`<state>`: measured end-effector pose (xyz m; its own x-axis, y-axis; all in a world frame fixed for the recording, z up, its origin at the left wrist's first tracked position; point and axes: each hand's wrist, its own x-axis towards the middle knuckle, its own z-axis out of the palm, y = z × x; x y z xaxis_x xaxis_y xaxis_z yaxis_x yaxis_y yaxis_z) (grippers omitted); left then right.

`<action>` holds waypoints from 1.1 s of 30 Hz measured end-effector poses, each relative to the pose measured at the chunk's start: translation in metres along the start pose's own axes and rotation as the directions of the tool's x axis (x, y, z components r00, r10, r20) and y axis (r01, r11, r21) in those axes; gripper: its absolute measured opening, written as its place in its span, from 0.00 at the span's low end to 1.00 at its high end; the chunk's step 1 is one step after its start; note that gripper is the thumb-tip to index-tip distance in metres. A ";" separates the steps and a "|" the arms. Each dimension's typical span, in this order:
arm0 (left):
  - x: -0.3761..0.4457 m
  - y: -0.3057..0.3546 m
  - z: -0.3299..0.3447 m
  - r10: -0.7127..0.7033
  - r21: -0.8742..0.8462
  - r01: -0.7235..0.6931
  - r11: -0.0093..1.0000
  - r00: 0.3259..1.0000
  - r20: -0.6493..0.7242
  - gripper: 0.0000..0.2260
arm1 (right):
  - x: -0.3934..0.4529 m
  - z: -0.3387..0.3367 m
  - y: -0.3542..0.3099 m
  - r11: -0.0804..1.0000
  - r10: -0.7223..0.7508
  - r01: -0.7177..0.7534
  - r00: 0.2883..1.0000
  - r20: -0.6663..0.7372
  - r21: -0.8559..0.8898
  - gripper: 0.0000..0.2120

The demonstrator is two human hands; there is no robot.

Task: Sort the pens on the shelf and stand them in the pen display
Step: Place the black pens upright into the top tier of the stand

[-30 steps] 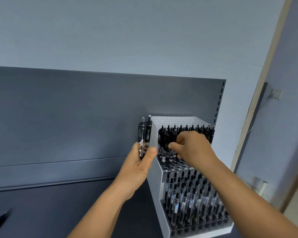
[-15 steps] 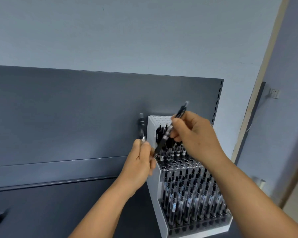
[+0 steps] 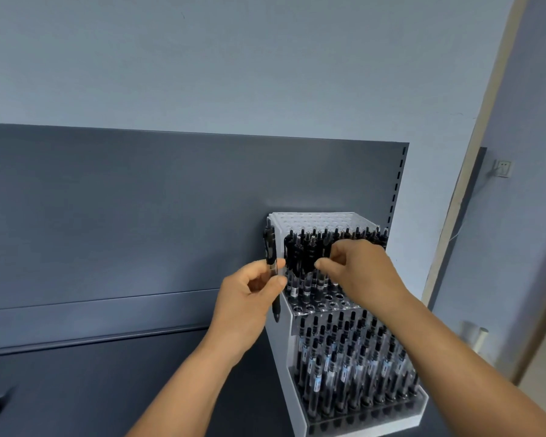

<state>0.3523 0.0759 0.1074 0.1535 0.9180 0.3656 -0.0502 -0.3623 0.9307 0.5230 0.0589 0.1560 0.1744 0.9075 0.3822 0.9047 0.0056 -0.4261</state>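
Black pen (image 3: pixel 270 264) pinched upright in left hand (image 3: pixel 249 298) beside white pen display (image 3: pixel 300 367) at centre frame; right hand (image 3: pixel 356 272) seemingly pinching one among upper-tier pens, probably seating it, left-hand pen likely next.

left hand (image 3: pixel 252 288): raised, fingers curled, pinching | right hand (image 3: pixel 356 268): raised, fingertips pinched

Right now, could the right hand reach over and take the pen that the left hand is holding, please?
Probably yes. The right hand is at the display's upper tier, apparently holding nothing, and the pen stands upright in the left hand just beside the display's left wall, with only that wall's edge between them.
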 end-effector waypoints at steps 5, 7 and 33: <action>0.001 0.001 0.000 0.010 0.078 -0.006 0.997 0.999 -0.045 0.06 | 0.001 0.002 0.000 0.995 0.069 -0.059 0.990 0.120 -0.085 0.17; 0.000 0.004 0.000 0.022 0.085 -0.020 0.996 0.999 -0.030 0.06 | -0.002 -0.003 -0.003 0.994 0.056 -0.049 0.996 0.065 -0.101 0.16; -0.007 -0.022 -0.014 0.010 0.692 -0.034 0.721 0.999 0.039 0.16 | 0.002 0.002 0.018 0.999 0.026 -0.024 0.997 -0.069 0.043 0.11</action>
<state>0.3386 0.0795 0.0843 0.1911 0.9075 0.3740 0.6416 -0.4038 0.6521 0.5387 0.0619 0.1475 0.2247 0.8762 0.4263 0.8829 0.0020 -0.4695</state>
